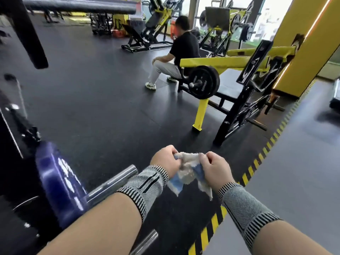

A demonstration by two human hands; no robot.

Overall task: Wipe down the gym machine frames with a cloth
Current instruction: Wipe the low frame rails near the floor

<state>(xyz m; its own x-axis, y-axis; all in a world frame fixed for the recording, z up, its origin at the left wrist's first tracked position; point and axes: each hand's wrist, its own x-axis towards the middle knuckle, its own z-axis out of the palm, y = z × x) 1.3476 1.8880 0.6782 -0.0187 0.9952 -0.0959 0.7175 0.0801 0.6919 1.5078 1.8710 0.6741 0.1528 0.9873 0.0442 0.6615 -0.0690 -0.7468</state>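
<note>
Black rubber floor [103, 111] filled the gym, edged on the right by a yellow-and-black hazard strip [257, 159]. Nearest the camera, both hands held the cloth [187, 172] in mid-air, touching no frame: the left hand [166, 161] had its fingers [173, 153] clenched on one upper edge, the right hand [214, 167] pinched the other, and the rest hung down between the wrists. It looked as if the cloth was being bunched or refolded — a pause in the wiping, not a stroke. The cloth was a worn, fuzzy off-white towel with blue patches, crumpled and frayed at its lower corners. Just left of the hands lay a chrome bar [110, 183] and a blue plate [60, 188]. Farther off stood the yellow machine [217, 63] — a person [176, 57] sat beside it. No frame showed whether it was wiped; how much remained could not be judged.
</note>
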